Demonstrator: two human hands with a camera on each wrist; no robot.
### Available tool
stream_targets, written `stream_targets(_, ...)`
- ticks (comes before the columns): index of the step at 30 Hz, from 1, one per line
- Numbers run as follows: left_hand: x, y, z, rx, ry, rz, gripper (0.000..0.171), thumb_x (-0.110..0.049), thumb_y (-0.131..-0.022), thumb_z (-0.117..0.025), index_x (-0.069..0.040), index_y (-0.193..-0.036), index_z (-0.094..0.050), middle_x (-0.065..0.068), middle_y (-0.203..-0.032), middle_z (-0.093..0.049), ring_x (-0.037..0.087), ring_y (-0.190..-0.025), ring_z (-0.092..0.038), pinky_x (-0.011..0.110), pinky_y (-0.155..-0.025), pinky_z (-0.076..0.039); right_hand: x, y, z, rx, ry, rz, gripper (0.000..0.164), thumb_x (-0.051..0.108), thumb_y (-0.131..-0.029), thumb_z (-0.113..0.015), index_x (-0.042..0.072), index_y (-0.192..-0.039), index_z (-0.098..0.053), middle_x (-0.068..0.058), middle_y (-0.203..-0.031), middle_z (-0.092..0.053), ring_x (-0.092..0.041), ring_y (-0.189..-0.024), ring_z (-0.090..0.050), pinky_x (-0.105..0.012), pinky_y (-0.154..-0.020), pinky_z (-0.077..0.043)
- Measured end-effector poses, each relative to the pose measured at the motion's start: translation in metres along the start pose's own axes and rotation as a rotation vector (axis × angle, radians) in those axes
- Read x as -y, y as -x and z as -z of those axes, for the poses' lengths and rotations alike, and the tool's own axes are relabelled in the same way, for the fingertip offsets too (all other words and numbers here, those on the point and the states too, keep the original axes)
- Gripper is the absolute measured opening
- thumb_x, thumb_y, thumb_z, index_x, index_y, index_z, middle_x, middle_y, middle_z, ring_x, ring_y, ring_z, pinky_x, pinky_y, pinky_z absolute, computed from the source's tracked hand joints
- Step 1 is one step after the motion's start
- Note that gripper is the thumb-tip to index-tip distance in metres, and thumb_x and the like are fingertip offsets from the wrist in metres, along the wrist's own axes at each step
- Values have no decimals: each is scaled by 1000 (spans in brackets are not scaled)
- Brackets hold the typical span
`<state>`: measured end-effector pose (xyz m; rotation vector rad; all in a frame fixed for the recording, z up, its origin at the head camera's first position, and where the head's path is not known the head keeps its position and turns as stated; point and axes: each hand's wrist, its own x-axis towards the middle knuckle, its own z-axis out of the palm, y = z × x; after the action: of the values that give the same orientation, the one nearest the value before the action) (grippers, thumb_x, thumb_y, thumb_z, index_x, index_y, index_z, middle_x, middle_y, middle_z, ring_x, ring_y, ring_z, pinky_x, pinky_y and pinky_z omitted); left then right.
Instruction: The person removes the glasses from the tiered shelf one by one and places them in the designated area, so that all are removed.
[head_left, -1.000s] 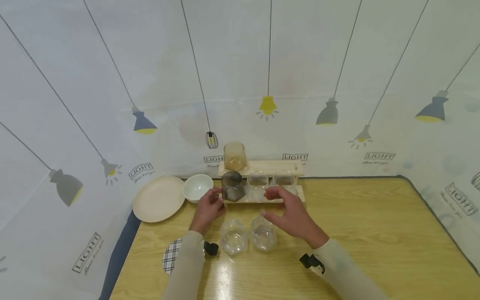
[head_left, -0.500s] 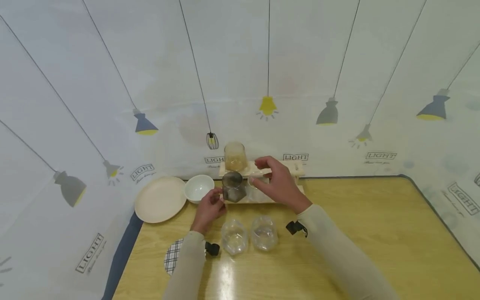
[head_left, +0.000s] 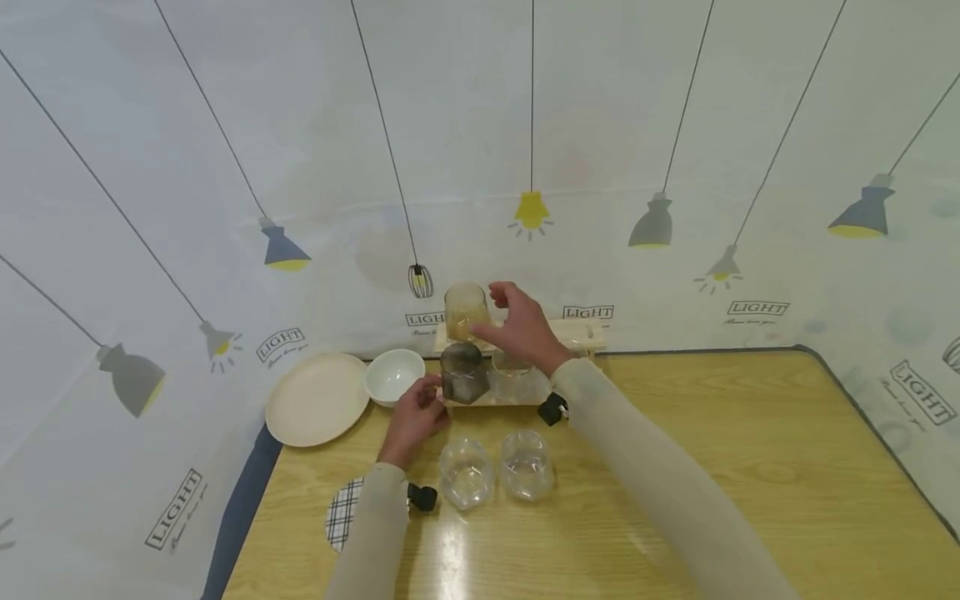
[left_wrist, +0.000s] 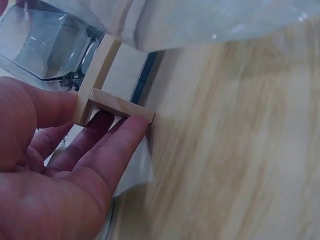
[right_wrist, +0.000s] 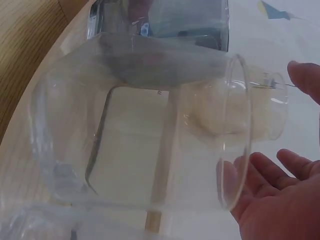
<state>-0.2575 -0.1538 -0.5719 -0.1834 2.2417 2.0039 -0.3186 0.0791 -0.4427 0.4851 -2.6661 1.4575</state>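
A two-tier wooden rack (head_left: 588, 335) stands against the back wall. My left hand (head_left: 415, 419) holds its left front end; in the left wrist view the thumb lies over the wooden bar (left_wrist: 102, 60) and fingers reach under. An amber glass (head_left: 465, 310) sits on the upper tier, and a smoky grey glass (head_left: 466, 382) on the lower one. Beside the grey glass is a clear glass (head_left: 512, 383), partly hidden by the right sleeve. My right hand (head_left: 521, 329) is spread beside the amber glass (right_wrist: 270, 112), with a gap to it in the right wrist view.
Two clear glasses (head_left: 466, 473) stand on the table in front of the rack. To the left are a beige plate (head_left: 317, 400) and a white bowl (head_left: 393, 377). A checked round mat (head_left: 343, 515) lies partly under the left forearm.
My right hand has moved up and left, from the front of the rack's lower tier to beside the amber glass. The left hand has stayed at the rack's end.
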Motion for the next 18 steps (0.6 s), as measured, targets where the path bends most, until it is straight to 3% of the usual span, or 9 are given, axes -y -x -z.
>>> stream_targets(9, 4, 0, 0, 3, 10, -15, 36, -4, -104, -63, -7, -139, -61, 14, -115, -62, 19, -98, -65, 44, -88, -67, -2, -24, -17, 52, 13, -82, 91, 47, -88, -83, 13, -159, -39, -12, -155, -53, -32, -140, -53, -51, -114, -52)
stream_targets(18, 2, 0, 0, -3, 27, -19, 37, -3, -104, -63, -6, -141, -60, 14, -115, -60, 24, -100, -65, 46, -88, -67, -3, -31, -21, 58, -35, -86, 81, 43, -88, -84, 15, -153, -46, -10, -153, -56, -35, -138, -55, -50, -115, -52)
